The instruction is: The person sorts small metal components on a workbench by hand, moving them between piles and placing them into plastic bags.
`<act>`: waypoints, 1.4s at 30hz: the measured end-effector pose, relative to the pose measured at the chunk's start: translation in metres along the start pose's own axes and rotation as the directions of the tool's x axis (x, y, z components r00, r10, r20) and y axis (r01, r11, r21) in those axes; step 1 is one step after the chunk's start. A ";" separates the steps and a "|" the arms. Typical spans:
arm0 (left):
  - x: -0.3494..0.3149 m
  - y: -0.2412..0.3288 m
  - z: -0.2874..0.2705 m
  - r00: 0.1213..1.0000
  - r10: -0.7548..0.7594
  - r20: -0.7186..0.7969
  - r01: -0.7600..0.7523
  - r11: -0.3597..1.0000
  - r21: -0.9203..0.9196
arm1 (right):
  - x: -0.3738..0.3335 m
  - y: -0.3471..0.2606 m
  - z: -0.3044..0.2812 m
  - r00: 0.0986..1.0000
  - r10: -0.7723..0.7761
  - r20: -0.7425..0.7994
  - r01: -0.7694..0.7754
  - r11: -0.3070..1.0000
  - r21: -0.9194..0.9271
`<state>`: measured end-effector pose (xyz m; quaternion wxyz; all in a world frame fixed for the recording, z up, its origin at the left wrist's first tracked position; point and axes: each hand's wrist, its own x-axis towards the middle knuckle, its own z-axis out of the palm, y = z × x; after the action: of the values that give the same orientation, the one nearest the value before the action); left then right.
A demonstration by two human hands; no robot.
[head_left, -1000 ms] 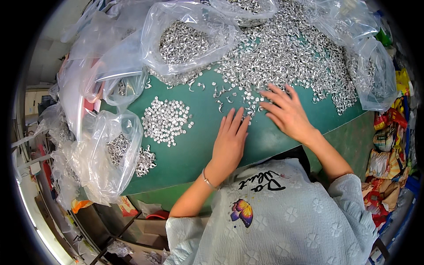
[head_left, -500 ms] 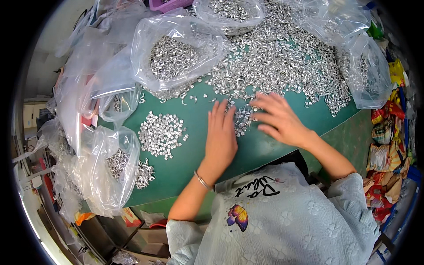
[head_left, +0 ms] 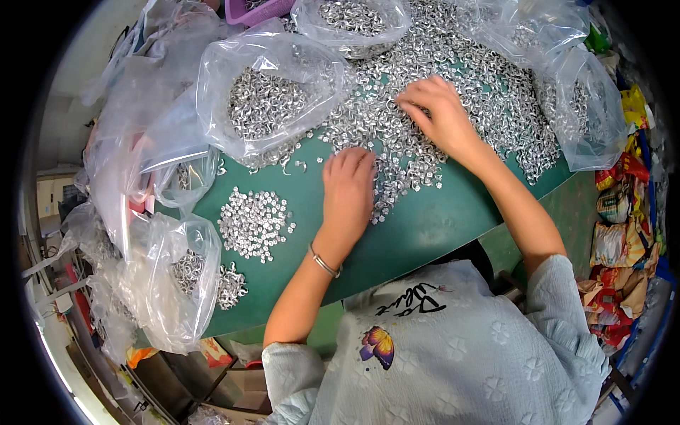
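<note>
The left hand (head_left: pixel 348 185), at centre, keeps its fingers together beside curved silver pieces (head_left: pixel 496 106) spread across the upper right; the right hand (head_left: pixel 442 119), upper centre, curls over them. Any pinch, I cannot tell.

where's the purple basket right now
The purple basket sits at the head view's top edge, left of centre, just beyond the large open plastic bag.
</note>
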<state>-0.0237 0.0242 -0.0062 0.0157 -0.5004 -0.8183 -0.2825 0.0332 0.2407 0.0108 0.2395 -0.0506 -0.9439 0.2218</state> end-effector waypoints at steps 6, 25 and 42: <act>0.008 -0.004 -0.009 0.986 -0.160 -0.056 0.146 0.969 -0.199 | 0.020 0.007 0.005 0.988 -0.120 0.095 0.137 0.970 -0.199; 0.012 0.014 -0.017 0.754 -0.372 0.542 0.574 -0.030 -0.818 | -0.067 0.020 -0.052 0.800 0.553 0.232 -0.586 0.640 0.497; 0.058 0.046 0.026 0.667 0.014 0.745 0.608 -0.588 -0.534 | -0.065 -0.003 -0.057 0.854 0.365 0.371 -0.517 0.507 0.690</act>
<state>-0.0076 0.0992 0.0107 -0.6592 0.0223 -0.2905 -0.6932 0.1171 0.2475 0.0288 0.0879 -0.1630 -0.7289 0.6591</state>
